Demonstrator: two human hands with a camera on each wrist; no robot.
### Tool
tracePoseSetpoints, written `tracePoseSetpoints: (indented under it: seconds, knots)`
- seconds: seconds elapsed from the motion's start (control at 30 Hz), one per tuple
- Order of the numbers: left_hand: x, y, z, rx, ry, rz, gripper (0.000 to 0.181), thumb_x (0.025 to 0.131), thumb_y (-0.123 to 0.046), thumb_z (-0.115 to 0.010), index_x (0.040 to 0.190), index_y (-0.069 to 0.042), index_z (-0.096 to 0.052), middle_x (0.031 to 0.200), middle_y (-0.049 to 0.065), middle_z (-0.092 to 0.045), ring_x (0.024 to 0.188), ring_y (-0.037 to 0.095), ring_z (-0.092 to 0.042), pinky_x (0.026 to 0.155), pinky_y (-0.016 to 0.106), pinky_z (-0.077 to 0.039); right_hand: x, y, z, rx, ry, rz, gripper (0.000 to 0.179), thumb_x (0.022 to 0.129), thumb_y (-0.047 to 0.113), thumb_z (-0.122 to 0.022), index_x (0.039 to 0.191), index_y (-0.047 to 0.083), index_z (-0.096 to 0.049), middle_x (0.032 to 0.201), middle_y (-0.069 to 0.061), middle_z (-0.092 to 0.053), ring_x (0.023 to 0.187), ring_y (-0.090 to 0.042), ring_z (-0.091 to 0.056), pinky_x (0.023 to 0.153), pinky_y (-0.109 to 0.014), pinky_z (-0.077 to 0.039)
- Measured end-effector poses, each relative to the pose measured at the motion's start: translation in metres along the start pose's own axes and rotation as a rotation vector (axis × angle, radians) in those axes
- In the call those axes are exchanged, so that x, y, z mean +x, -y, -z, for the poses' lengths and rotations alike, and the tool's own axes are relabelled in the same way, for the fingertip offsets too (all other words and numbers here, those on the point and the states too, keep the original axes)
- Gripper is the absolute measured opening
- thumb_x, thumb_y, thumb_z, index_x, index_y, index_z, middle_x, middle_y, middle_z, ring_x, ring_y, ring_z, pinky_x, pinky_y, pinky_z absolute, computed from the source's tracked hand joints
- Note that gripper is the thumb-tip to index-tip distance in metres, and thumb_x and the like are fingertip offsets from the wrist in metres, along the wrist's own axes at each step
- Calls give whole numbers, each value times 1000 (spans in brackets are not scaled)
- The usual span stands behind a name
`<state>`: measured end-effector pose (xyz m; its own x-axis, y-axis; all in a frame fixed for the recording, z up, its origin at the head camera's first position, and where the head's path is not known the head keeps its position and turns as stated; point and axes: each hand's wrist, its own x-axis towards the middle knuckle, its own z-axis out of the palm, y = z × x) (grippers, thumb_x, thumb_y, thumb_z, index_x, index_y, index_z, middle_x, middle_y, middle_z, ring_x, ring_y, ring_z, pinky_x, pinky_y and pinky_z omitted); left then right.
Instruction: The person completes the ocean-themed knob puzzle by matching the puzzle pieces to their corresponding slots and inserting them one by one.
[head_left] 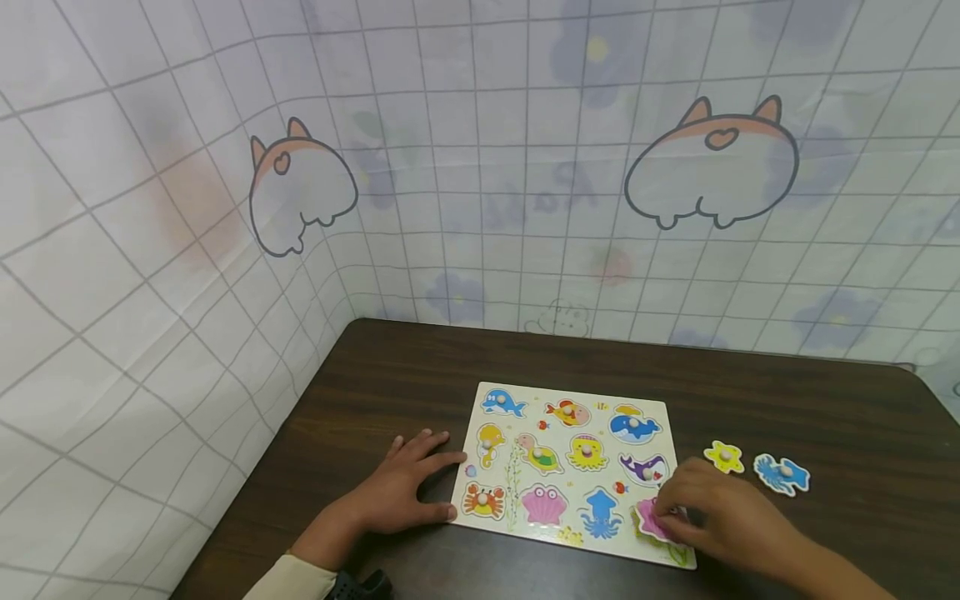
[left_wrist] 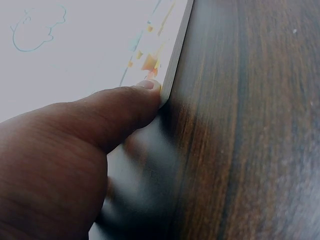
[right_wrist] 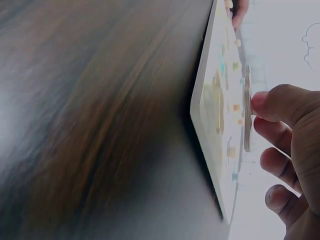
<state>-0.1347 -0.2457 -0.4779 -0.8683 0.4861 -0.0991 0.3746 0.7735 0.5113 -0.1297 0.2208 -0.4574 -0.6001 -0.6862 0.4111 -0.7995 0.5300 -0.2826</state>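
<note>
A cream wooden peg puzzle board [head_left: 512, 533] with sea-animal pictures lies on the dark table. Spread flat at its left edge, my left hand [head_left: 401, 487] rests with the thumb [left_wrist: 127, 107] touching the board's near corner. My right hand [head_left: 723, 521] pinches a pink puzzle piece [head_left: 651, 518] by its knob over the near right part of the board. In the right wrist view that thin piece [right_wrist: 247, 120] is held just above the board, seen edge-on; its picture is partly hidden by my fingers. The pink shell picture [head_left: 544, 505] and blue squid picture [head_left: 601, 513] show no knobs.
Right of the board, a yellow star piece [head_left: 724, 457] and a blue squid piece [head_left: 782, 474] lie on the table [head_left: 862, 417]. Knobbed pieces such as the crab [head_left: 483, 502] and turtle [head_left: 540, 455] sit in the board. A patterned curtain [head_left: 480, 167] hangs behind.
</note>
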Motion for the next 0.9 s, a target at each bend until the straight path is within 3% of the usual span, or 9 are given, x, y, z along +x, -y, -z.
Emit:
tracePoseSetpoints:
  seconds: [0.4,0.9]
  knots:
    - [2,1,-1,5,0,4,73,90,-60,-71,153,-30,-49,166,8,-28,154,39,-14,119,67,-4,19,7,-17,37,-18,30,32,75,18,-93,92,37,-74,94,25,-63,89,-2,-57,77,-28,-57]
    - [2,3,-3,5,-4,1,73,90,-61,-71,154,-31,-49,166,8,-28,155,37,-14,119,67,-3,43,18,-30,106,38,22,22,82,19,-88,93,33,-75,93,24,-64,89,0,-56,76,-25,-54]
